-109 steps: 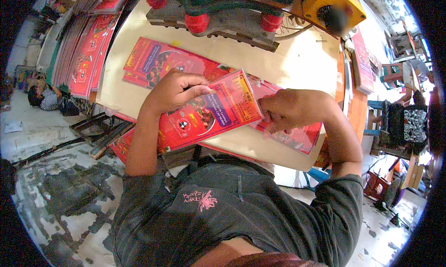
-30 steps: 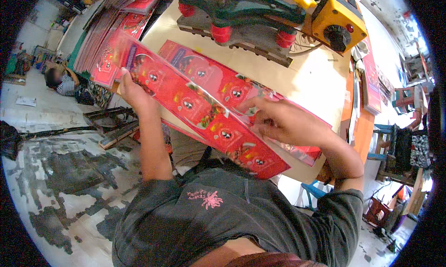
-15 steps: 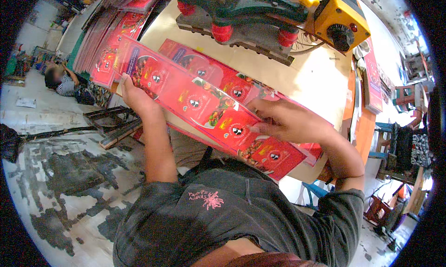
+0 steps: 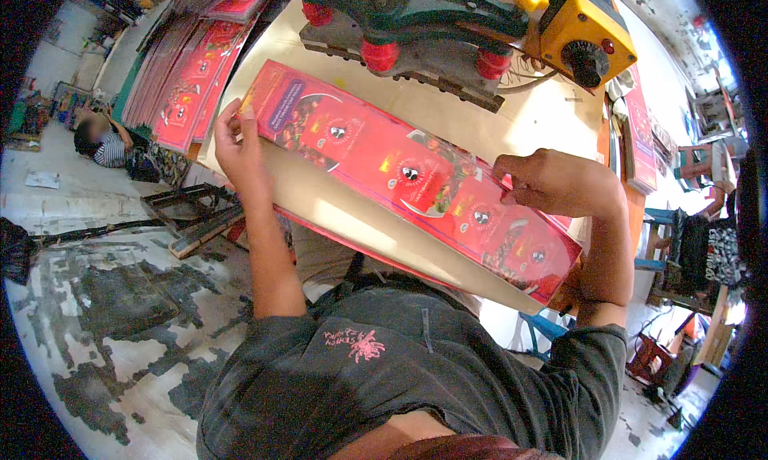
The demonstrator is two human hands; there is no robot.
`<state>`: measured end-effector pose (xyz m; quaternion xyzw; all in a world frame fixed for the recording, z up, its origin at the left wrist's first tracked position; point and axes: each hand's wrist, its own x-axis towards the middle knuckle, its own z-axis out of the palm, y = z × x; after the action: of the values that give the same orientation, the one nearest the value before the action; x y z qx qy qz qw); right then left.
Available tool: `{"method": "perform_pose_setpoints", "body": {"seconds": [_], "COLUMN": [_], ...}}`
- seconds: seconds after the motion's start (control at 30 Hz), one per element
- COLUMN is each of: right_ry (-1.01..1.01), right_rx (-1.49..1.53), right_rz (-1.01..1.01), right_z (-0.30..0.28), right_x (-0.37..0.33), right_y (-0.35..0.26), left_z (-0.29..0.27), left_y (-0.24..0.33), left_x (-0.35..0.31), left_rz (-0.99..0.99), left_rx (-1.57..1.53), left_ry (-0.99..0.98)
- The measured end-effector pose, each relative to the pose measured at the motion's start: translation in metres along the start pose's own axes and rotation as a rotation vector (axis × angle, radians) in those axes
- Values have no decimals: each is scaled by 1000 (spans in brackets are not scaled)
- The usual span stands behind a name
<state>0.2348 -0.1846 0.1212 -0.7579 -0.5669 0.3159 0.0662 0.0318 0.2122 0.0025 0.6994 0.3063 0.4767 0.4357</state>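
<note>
A long red printed plastic strip (image 4: 372, 152) with food pictures and round emblems lies slantwise over the pale tabletop (image 4: 308, 188). At its left end my left hand (image 4: 240, 148) is closed, thumb and fingers at the corner. My right hand (image 4: 560, 184) pinches the far long edge toward the right end, fingers bent, knuckles up. The strip's surface is glossy and looks clear-coated. Whether a second strip lies beneath it, I cannot tell for sure; a thin red edge shows by the right fingers.
Beyond the strip stands a dark green clamp-like machine (image 4: 448, 20) with red knobs and a yellow control box (image 4: 588, 40). Stacks of similar red strips (image 4: 188, 84) fill the left. More red packs (image 4: 640, 148) lie at the right edge. A seated person (image 4: 108, 144) is far left.
Both hands have moved the held strip away from me and to the right. It now covers the place where another strip lay separately. My right hand has shifted to the far edge.
</note>
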Motion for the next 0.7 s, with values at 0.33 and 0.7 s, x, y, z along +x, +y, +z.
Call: {"method": "perform_pose_setpoints", "body": {"seconds": [0.33,0.7], "right_ry": [146,119], "right_rx": [-88,-136], "right_rz": [204,199], "right_z": [9,18], "right_x": [2,13], "right_y": [3,-15], "left_z": [2,2], "left_y": [-11,-9], "left_x": [-6,-9], "left_rz": [341,230], "left_rx": [583,558], "left_ry": [-168,-181]}}
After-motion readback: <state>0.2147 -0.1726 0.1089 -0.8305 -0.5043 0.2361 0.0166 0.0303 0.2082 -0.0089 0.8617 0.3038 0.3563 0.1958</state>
